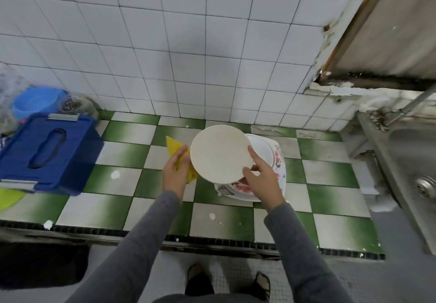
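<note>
From my remote seat I take the stack of plates (279,161) as my landmark: floral-rimmed dishes piled on the green-and-white checkered counter (330,196). The white plate (220,154) hangs just above that stack and a little to its left, tilted so its flat pale face turns up toward the camera, clear of the dishes below. My right hand (262,180) grips it at the lower right rim, directly over the stack; the thumb lies on the plate's face, the index finger runs up along the edge, and the other fingers curl behind where I cannot see them. My left hand (175,173) sits left of the stack, at the plate's left rim, its fingers pressed together and pinching a yellow cloth (173,146) against the thumb; a corner of the cloth sticks up beyond the fingertips and another hangs below the palm. Whether the cloth touches the plate I cannot tell. Far left of the stack stands a blue box (47,151) with a blue bowl (35,102) behind it; well to the right of the stack is a steel sink (412,156).
</note>
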Motion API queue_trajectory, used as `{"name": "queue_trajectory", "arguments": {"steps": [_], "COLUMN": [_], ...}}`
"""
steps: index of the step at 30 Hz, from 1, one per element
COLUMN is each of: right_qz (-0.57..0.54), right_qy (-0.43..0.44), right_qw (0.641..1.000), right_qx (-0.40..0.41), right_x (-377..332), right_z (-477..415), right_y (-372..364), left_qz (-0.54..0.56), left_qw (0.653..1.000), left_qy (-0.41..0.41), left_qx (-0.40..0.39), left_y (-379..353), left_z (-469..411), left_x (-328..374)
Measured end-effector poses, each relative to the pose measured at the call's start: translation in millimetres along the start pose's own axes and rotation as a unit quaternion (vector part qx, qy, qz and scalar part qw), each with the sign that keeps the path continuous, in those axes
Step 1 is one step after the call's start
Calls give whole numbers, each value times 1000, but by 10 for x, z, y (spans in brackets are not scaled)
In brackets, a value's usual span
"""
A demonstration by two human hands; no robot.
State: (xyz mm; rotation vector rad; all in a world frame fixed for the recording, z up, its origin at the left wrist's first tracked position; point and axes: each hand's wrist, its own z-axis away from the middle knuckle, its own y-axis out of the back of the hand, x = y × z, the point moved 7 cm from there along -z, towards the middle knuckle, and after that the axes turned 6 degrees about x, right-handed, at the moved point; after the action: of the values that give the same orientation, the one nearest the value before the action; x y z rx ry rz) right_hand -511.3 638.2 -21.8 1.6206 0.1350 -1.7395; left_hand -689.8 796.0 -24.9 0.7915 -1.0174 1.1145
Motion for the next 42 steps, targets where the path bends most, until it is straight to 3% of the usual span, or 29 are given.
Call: {"name": "queue_trajectory", "arguments": {"steps": [7,12,20,28,36,42], "right_qz": [-61,-103,-165,-341,-319,-144], "right_qy": [-27,-48,-17,8,13,7], "right_qw": [997,991,981,923,904,921], "right_qx": [39,71,97,180,285,363], "right_x": [106,302,528,825,1150,1451], "right_z": [-38,-59,100,207,307,400], "right_y": [722,1233,2161,2945,3988,4786], "left_qz": [38,7,-24,-3,-21,-57], "left_qw": [997,996,987,974,944,927], "left_qy": [-3,-9,-46,-15,12,-44], "left_qx": [-68,-84,-154,-228,-328,-367], "left_y": [-760,-1288,-2280,-3268,-4188,-4713], "left_z": [312,567,1097,1634,2185,2406], "left_x": [141,149,159,102,-41,-214]}}
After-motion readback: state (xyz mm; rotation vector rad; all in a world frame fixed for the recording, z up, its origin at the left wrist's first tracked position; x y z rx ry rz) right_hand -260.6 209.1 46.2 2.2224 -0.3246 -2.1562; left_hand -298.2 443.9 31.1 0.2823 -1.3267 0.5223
